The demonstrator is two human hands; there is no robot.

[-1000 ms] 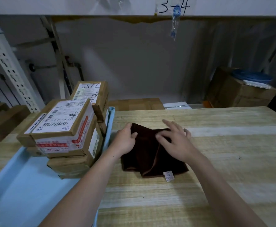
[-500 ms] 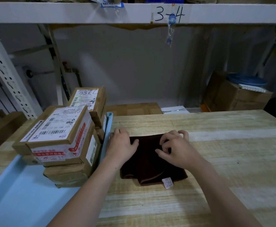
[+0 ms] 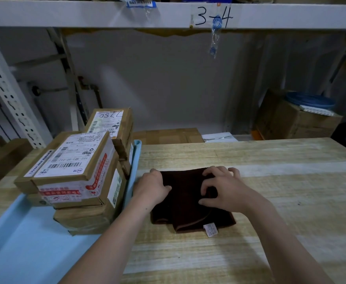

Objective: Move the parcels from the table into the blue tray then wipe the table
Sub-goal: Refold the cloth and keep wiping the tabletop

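Parcels (image 3: 73,175) stacked in blue tray (image 3: 24,242); dark cloth (image 3: 186,201) on surface (image 3: 270,201). L hand (image 3: 151,188) grip holds cloth edge, R hand (image 3: 225,191) grip bunches it. Risk: loose folds may slip, leaving surface patches unwiped.

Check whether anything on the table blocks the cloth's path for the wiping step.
Nothing visible does. Both the left hand and right hand already grip the dark cloth, and the wooden table to its right and front shows bare. The parcels sit stacked in the blue tray to the left.
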